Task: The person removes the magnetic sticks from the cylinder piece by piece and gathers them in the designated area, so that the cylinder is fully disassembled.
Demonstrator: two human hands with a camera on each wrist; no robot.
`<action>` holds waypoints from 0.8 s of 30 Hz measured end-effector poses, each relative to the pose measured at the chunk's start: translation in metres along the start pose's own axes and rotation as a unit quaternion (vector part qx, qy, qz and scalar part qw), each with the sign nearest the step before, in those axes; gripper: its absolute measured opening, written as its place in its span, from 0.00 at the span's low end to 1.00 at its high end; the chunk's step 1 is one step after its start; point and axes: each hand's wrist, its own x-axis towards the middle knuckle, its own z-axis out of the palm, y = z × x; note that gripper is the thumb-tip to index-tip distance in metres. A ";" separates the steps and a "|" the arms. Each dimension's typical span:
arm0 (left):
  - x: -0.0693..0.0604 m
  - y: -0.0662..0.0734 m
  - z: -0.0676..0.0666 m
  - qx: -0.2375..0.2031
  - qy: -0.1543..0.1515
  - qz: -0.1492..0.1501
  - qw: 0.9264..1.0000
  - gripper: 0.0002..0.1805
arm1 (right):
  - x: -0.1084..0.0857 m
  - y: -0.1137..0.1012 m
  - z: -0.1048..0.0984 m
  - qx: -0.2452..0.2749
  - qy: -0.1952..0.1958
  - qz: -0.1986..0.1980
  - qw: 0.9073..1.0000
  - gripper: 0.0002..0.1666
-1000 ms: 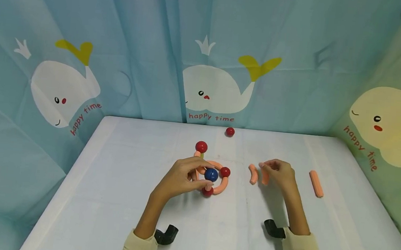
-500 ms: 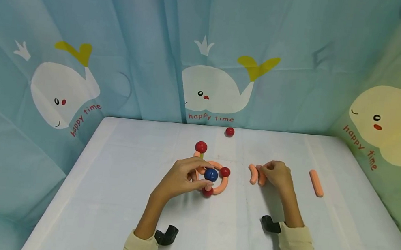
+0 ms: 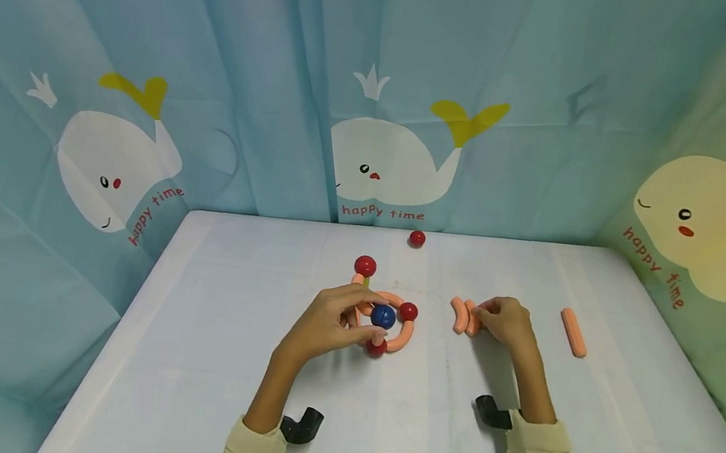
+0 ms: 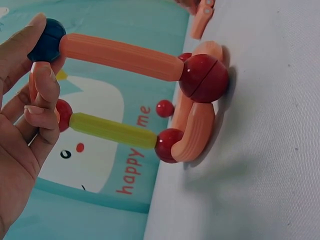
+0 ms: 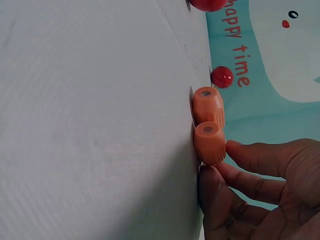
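My left hand (image 3: 329, 319) holds the top of a magnetic ball-and-rod structure, with a blue ball (image 4: 49, 41) and a curved orange rod between thumb and fingers. An orange upright rod (image 4: 122, 56) joins the blue ball to a red ball (image 4: 205, 78) on the table. Farther off, a yellow-green rod (image 4: 112, 130) joins two red balls. Curved orange rods (image 3: 402, 338) form a ring at the base. To the right, my right hand (image 3: 507, 321) pinches a curved orange magnetic rod (image 5: 210, 142), which lies against another curved rod (image 5: 208, 104); its thumb and fingers are close around it.
A straight orange rod (image 3: 573, 332) lies on the white table (image 3: 210, 358) to the right. One loose red ball (image 3: 417, 239) sits at the far edge. Behind the table hangs a blue curtain (image 3: 272, 84). Black wrist mounts (image 3: 302, 425) stick out from both sleeves.
My right hand has brought its curved rod left and down, from tilted and apart to lying beside the other one. The fingers have shifted slightly since. My left hand stays still.
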 end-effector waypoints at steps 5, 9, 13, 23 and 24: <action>0.000 -0.001 0.000 0.001 -0.001 -0.001 1.000 0.25 | 0.000 -0.001 0.002 0.004 -0.001 0.000 1.000 0.20; 0.000 -0.002 0.001 0.005 -0.003 -0.006 1.000 0.23 | -0.003 -0.003 0.002 -0.005 0.010 0.012 1.000 0.22; 0.001 -0.001 0.001 0.001 -0.004 -0.006 1.000 0.23 | -0.011 -0.012 -0.001 -0.012 0.044 0.005 0.999 0.23; 0.002 -0.001 -0.001 0.010 -0.004 -0.004 1.000 0.26 | -0.025 -0.065 0.007 0.017 0.018 -0.143 0.989 0.19; 0.001 -0.001 -0.002 0.009 -0.004 -0.007 1.000 0.26 | -0.026 -0.069 0.011 0.012 0.004 -0.151 0.989 0.19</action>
